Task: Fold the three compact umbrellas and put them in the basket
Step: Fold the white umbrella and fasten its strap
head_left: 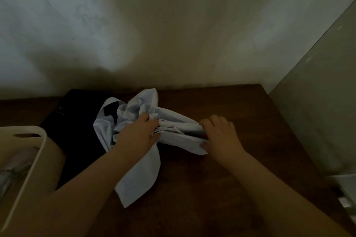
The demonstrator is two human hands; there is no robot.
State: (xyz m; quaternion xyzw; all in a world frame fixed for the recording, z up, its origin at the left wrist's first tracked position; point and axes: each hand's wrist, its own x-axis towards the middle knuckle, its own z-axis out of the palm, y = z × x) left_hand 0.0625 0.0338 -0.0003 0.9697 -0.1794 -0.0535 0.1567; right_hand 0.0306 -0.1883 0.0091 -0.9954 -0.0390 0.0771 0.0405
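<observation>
A pale blue-white compact umbrella (138, 175) lies collapsed and crumpled across the middle of the brown table (221, 188). My left hand (137, 132) grips its bunched canopy near the middle. At the umbrella's right end my right hand (219, 136) curls round the gathered fabric and the dark shaft. A black umbrella (77, 131) lies spread under and behind the pale one, at the left. The cream basket (36, 159) stands at the lower left, and a folded pale umbrella (13, 171) lies inside it.
A plain wall rises right behind the table's back edge. A grey-green panel (317, 111) stands along the table's right side, with a blurred pale object (344, 190) at its foot. Bare table surface shows in front of my hands.
</observation>
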